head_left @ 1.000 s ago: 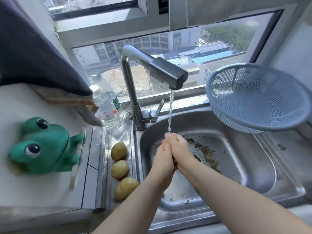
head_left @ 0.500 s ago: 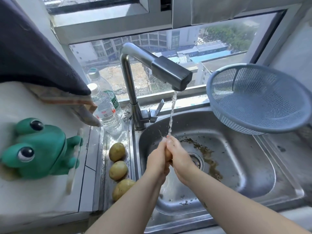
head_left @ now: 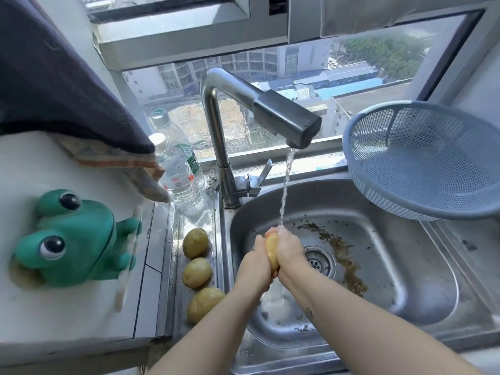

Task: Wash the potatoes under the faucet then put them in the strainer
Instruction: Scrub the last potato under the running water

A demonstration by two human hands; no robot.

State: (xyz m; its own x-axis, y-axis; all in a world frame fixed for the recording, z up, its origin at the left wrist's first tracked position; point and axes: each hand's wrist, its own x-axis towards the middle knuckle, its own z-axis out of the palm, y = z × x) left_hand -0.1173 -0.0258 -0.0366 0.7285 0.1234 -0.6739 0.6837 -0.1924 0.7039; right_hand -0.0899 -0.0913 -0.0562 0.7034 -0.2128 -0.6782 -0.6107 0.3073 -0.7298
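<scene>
A pale yellow oval potato (head_left: 272, 251) is mostly hidden, clamped between the person's left hand (head_left: 255, 262) and right hand (head_left: 289, 250). Both hands curl round it, and only a narrow strip of skin shows between them. The fingertips are hard to make out in the splash. The potato is over the stainless steel sink basin (head_left: 405, 266), directly under a thin stream of water (head_left: 285, 190) falling from the angular steel faucet (head_left: 286, 115).

The round grey-blue plastic mesh strainer (head_left: 422, 158) sits tilted at the sink's rear right, its right side cut off by the frame. Its mesh floor is visible all across. The basin holds a round drain (head_left: 319, 262) and a curved trail of brown grit (head_left: 341, 250).

Three yellow-brown potatoes (head_left: 197, 272) lie in a row on the narrow steel ledge (head_left: 176, 266) left of the basin, the nearest partly behind the left forearm. Behind them stand two clear plastic water bottles (head_left: 178, 180), the rear one partly hidden. A green rubber frog toy (head_left: 73, 242) sits on the white counter (head_left: 54, 320) below a dark hanging cloth (head_left: 54, 90).
</scene>
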